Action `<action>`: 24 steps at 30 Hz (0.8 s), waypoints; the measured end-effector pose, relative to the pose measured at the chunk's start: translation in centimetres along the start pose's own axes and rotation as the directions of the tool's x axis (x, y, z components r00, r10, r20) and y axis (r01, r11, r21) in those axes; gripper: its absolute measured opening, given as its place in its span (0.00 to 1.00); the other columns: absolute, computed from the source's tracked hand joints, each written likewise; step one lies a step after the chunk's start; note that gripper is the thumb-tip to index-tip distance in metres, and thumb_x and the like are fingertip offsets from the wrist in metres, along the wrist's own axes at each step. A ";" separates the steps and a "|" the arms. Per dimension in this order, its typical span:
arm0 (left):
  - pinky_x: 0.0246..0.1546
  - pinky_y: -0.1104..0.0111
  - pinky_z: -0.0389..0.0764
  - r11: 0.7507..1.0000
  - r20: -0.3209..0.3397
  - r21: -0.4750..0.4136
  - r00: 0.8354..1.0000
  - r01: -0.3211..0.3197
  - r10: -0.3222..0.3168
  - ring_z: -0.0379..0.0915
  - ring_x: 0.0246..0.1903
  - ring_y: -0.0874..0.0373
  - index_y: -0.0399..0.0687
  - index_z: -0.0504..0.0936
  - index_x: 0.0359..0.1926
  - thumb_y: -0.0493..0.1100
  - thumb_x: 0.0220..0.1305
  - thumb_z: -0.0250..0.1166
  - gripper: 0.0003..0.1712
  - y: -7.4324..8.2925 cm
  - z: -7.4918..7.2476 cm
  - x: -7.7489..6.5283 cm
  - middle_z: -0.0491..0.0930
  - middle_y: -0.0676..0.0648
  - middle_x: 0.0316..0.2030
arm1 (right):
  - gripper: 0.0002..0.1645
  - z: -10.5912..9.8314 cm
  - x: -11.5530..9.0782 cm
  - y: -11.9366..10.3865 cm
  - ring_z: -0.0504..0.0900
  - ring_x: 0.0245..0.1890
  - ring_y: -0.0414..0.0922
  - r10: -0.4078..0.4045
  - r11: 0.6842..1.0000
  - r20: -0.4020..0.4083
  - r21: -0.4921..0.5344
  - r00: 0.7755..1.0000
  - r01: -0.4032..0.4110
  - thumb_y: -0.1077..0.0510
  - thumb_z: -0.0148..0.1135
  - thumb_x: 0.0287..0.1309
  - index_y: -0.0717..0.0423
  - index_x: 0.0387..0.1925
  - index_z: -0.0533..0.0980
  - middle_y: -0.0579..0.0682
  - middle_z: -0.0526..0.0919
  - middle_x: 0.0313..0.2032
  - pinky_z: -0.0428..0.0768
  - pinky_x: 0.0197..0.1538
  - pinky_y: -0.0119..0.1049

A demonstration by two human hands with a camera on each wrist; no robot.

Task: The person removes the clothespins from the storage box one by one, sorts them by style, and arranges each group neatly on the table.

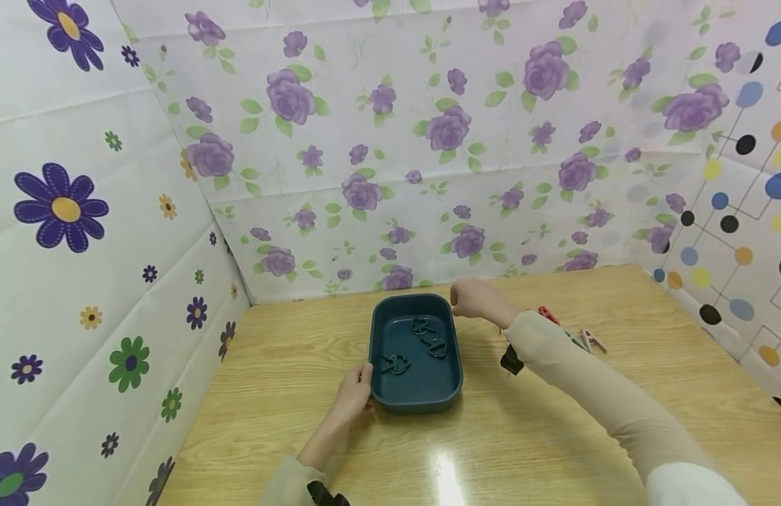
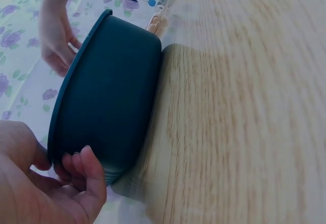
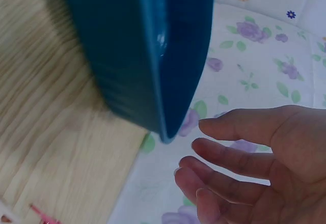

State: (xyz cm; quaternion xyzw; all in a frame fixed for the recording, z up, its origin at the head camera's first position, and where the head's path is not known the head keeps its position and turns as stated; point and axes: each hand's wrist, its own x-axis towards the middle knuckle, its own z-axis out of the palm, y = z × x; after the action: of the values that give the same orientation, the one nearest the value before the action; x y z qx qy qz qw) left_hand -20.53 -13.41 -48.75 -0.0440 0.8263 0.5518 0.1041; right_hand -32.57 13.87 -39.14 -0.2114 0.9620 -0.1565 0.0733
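Note:
A deep dark-teal plastic bin [image 1: 417, 406] with rounded corners stands on the wooden table. On its floor lie three small dark pieces [image 1: 396, 364], each with a ring-like outline and a thin stem. My left hand [image 1: 354, 391] grips the bin's left side near the front corner; in the left wrist view the thumb is at the rim and the fingers curl against the outer wall. At the far right corner is my right hand [image 1: 481, 300], its fingers [image 3: 232, 155] loosely bent, holding nothing and a little apart from the rim in the right wrist view.
Right of the bin, partly behind the right forearm, lie several clothespins: a red one [image 1: 548, 315], a green one [image 1: 576, 341] and a pale one [image 1: 594, 341]. Flower-print cloth [image 1: 365, 140] walls off the table [image 1: 282, 351] at the back and left; dotted cloth hangs at right.

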 end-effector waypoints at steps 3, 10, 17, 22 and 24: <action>0.26 0.67 0.81 1.000 -0.002 0.002 1.000 0.001 -0.001 0.67 0.23 0.58 0.31 0.68 0.61 0.51 0.78 0.40 0.28 0.0 0.0 0.0 0.68 0.46 0.26 | 0.28 -0.2 0.9 -0.8 0.46 0.16 0.39 -0.005 0.999 0.016 0.032 1.000 0.004 0.63 0.60 0.58 0.48 0.09 0.58 0.42 0.50 0.12 0.50 0.22 0.33; 0.26 0.67 0.80 1.000 -0.005 0.004 1.000 0.005 -0.005 0.67 0.23 0.58 0.31 0.66 0.63 0.50 0.78 0.40 0.28 0.0 -0.1 0.0 0.68 0.46 0.26 | 0.29 0.7 3.1 -1.9 0.50 0.12 0.37 0.036 0.994 0.047 0.097 0.998 -0.041 0.63 0.58 0.58 0.48 0.05 0.60 0.40 0.54 0.08 0.55 0.21 0.30; 0.24 0.68 0.80 1.000 -0.006 0.007 1.000 -0.015 0.015 0.67 0.22 0.58 0.29 0.66 0.63 0.49 0.78 0.40 0.28 -0.2 0.1 0.1 0.68 0.46 0.26 | 0.30 2.2 4.9 -3.2 0.59 0.09 0.38 0.151 0.971 0.125 0.169 0.981 -0.171 0.65 0.55 0.57 0.48 0.05 0.55 0.41 0.50 0.08 0.66 0.20 0.28; 0.25 0.67 0.81 1.000 -0.011 0.005 1.000 -0.016 0.016 0.68 0.23 0.57 0.29 0.67 0.62 0.49 0.78 0.40 0.28 0.0 0.1 0.0 0.69 0.46 0.26 | 0.24 2.9 5.4 -4.4 0.62 0.10 0.40 0.236 0.957 0.150 0.138 0.960 -0.257 0.63 0.55 0.56 0.50 0.10 0.58 0.45 0.58 0.10 0.66 0.19 0.31; 0.25 0.66 0.81 1.000 -0.009 0.004 1.000 -0.019 0.019 0.68 0.23 0.57 0.29 0.67 0.62 0.49 0.78 0.40 0.28 0.0 0.1 0.0 0.69 0.46 0.26 | 0.19 3.5 5.7 -4.6 0.67 0.12 0.40 0.266 0.952 0.164 0.111 0.950 -0.286 0.61 0.56 0.58 0.52 0.14 0.63 0.47 0.65 0.14 0.70 0.19 0.31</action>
State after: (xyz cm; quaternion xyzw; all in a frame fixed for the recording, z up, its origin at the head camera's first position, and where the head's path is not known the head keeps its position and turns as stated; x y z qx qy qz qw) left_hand -20.49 -13.31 -48.78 -0.0384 0.8282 0.5509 0.0951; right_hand -35.17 6.49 -41.28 -0.0800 0.9615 -0.1927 0.1791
